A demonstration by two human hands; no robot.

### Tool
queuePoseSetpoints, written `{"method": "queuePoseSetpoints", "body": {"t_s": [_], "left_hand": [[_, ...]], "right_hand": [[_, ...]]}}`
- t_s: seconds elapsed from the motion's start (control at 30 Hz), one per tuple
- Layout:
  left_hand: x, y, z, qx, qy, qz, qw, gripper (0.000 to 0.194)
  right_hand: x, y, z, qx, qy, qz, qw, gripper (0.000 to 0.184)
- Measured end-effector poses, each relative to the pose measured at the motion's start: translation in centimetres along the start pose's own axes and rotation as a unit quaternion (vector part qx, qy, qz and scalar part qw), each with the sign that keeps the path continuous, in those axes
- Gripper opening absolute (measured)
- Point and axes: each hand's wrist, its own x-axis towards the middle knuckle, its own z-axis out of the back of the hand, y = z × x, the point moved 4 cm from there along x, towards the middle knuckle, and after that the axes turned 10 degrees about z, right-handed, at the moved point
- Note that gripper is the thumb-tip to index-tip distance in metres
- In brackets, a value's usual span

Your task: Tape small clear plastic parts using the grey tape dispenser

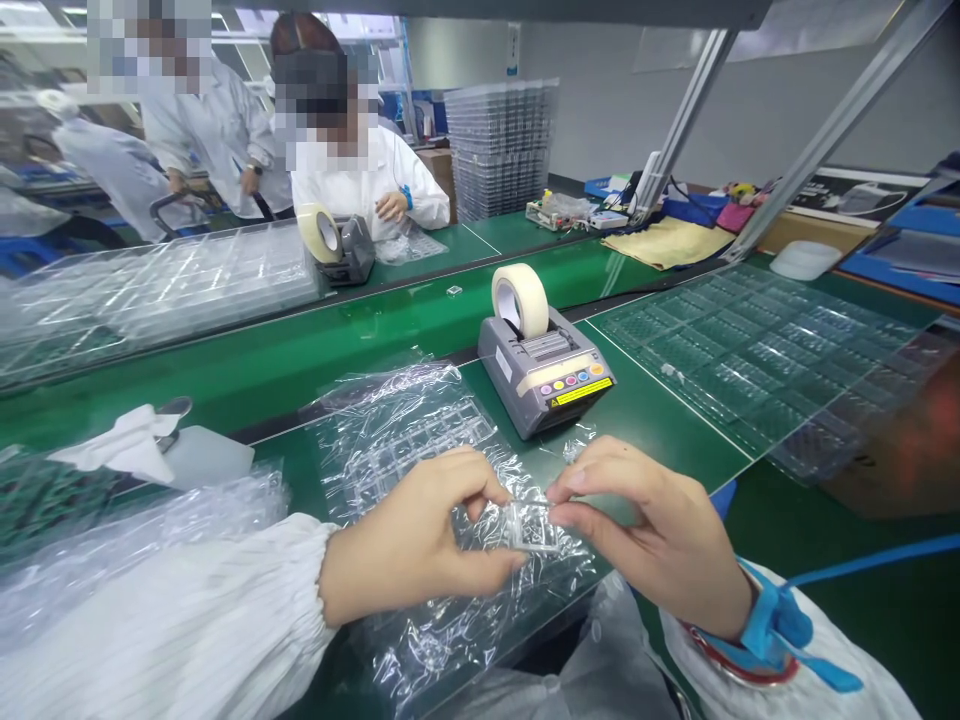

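Note:
My left hand [420, 535] and my right hand [652, 535] meet over a crinkled sheet of clear plastic wrap [405, 440] on the green bench. Between them sits a small clear plastic case [531, 525] with a dark patterned part inside. Fingers of both hands pinch it, the left from its left side, the right from its upper right corner. A blue wrist strap [772, 625] circles my right wrist. Under the wrap a clear tray with compartments shows faintly.
A grey tape dispenser [546, 372] with a white tape roll stands just beyond my hands. Clear compartment trays [757, 355] lie to the right, more wrapped trays [150, 290] at the far left. A white cloth [124, 445] lies left. Other people in white coats work across the bench.

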Motion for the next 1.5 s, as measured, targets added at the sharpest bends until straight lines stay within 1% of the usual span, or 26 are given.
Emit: {"method": "queuePoseSetpoints", "body": {"t_s": [0.13,0.27,0.47,0.63,0.87,0.97,1.07,1.17,1.23,1.33,1.5], "left_hand": [[0.0,0.0,0.0,-0.001,-0.001,0.0,1.0,0.023],[0.0,-0.1,0.1,-0.003,-0.004,-0.003,1.0,0.023],[0.1,-0.2,0.3,-0.006,-0.012,-0.012,1.0,0.022],[0.0,-0.3,0.4,0.002,-0.018,-0.019,1.0,0.023],[-0.1,-0.7,0.5,0.005,-0.024,-0.04,0.999,0.021],[-0.2,-0.7,0.6,0.014,-0.028,-0.047,0.998,0.021],[-0.2,-0.7,0.8,0.037,-0.041,-0.065,0.996,0.022],[-0.4,-1.0,0.9,0.081,-0.067,-0.12,0.987,0.022],[-0.6,-1.3,0.9,0.12,-0.088,-0.163,0.975,0.021],[-1.0,-1.7,1.0,0.172,-0.111,-0.194,0.96,0.019],[-1.3,-2.4,1.0,0.215,-0.114,-0.206,0.948,0.013]], "right_hand": [[-0.1,0.0,-0.1,0.018,0.009,-0.004,1.0,0.03],[-0.2,0.0,-0.2,0.006,0.015,0.002,1.0,0.033],[-0.2,0.5,0.0,-0.026,0.041,0.022,0.999,0.026],[-0.2,0.7,0.0,-0.054,0.08,0.036,0.995,0.023],[-0.9,0.8,0.2,-0.066,0.119,0.088,0.987,0.045],[-1.2,1.0,0.6,-0.083,0.137,0.11,0.981,0.044],[-0.9,1.5,1.0,-0.073,0.136,0.132,0.979,0.037],[-0.1,1.5,1.3,-0.083,0.078,0.102,0.988,0.031],[0.3,1.3,1.1,-0.123,0.049,0.07,0.989,0.034],[0.4,1.1,0.1,-0.163,0.065,0.053,0.983,0.039],[0.1,0.8,-0.7,-0.169,0.091,0.047,0.98,0.028]]}}
